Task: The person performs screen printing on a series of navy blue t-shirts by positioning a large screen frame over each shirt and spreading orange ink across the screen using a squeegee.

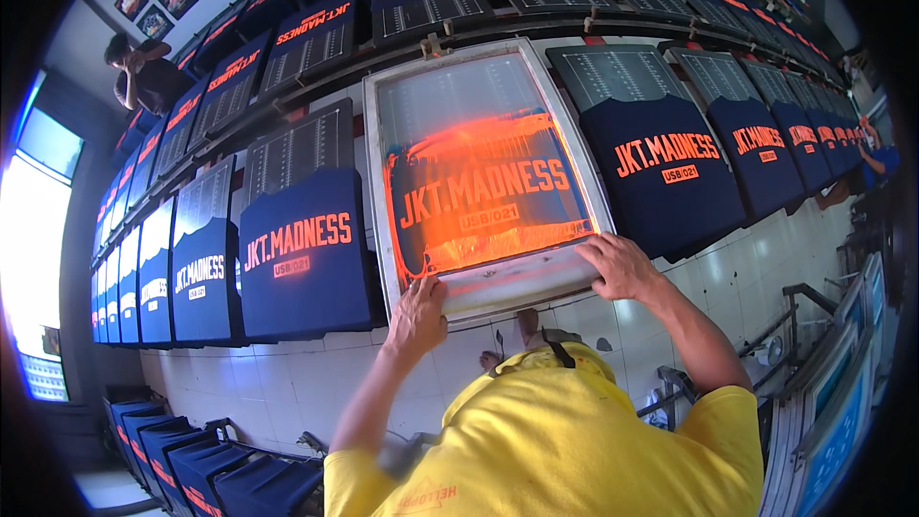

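Observation:
A framed printing screen [383, 163] with orange ink smeared over its mesh lies flat on a navy shirt on the long print table. My left hand [417, 311] grips the frame's near edge at its left corner. My right hand [620, 264] presses on the near edge at the right corner. Through the mesh, orange lettering shows on the navy cloth. A navy shirt with orange print [302, 258] lies on the board to the left, and another printed navy shirt [665, 168] lies to the right.
Rows of navy shirts [316, 33] on boards run along the table and a second row behind. A person [144, 72] stands at the far left. Another person's arm [876, 165] shows at the right. White tiled floor [287, 383] lies below, with stacked navy boards [191, 460] and metal racks [814, 393].

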`<state>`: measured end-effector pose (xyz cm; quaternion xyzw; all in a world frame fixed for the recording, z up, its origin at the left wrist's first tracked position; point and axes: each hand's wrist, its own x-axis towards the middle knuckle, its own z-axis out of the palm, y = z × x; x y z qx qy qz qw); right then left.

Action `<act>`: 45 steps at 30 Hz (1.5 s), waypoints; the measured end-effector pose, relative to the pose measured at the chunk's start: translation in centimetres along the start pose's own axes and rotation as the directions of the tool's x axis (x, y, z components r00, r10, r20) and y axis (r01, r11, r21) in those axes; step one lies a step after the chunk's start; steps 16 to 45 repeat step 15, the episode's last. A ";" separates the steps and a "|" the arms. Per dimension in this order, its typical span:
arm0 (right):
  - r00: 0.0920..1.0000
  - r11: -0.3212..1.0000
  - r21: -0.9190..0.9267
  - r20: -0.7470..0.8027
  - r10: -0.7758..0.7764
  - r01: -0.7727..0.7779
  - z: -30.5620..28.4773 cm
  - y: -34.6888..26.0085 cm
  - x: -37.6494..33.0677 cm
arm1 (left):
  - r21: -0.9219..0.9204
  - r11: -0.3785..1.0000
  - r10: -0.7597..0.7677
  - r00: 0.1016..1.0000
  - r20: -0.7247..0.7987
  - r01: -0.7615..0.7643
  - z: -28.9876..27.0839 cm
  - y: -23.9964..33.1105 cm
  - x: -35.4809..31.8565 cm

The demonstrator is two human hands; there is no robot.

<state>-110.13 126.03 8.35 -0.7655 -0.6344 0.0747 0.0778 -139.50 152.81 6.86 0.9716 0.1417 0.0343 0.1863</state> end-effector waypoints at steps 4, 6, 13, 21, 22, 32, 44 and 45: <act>0.995 0.996 -0.023 -0.057 0.085 -0.086 0.8 0.6 1.5 | 0.067 0.995 -0.067 0.995 -0.076 0.072 1.2 -0.5 1.2; 0.990 0.995 -0.018 -0.103 0.093 -0.096 1.0 0.9 1.8 | 0.048 0.992 -0.111 0.991 -0.072 0.115 1.0 -0.6 1.6; 0.987 0.992 -0.004 -0.108 0.121 -0.123 1.4 0.3 1.7 | 0.005 0.987 -0.159 0.979 -0.130 0.161 0.6 0.0 1.3; 0.987 0.987 -0.006 -0.032 0.160 -0.160 2.2 0.4 0.8 | 0.007 0.990 -0.141 0.979 -0.145 0.144 1.2 -0.2 1.3; 0.987 0.987 -0.006 -0.032 0.160 -0.160 2.2 0.4 0.8 | 0.007 0.990 -0.141 0.979 -0.145 0.144 1.2 -0.2 1.3; 0.987 0.987 -0.006 -0.032 0.160 -0.160 2.2 0.4 0.8 | 0.007 0.990 -0.141 0.979 -0.145 0.144 1.2 -0.2 1.3; 0.987 0.987 -0.006 -0.032 0.160 -0.160 2.2 0.4 0.8 | 0.007 0.990 -0.141 0.979 -0.145 0.144 1.2 -0.2 1.3; 0.987 0.987 -0.006 -0.032 0.160 -0.160 2.2 0.4 0.8 | 0.007 0.990 -0.141 0.979 -0.145 0.144 1.2 -0.2 1.3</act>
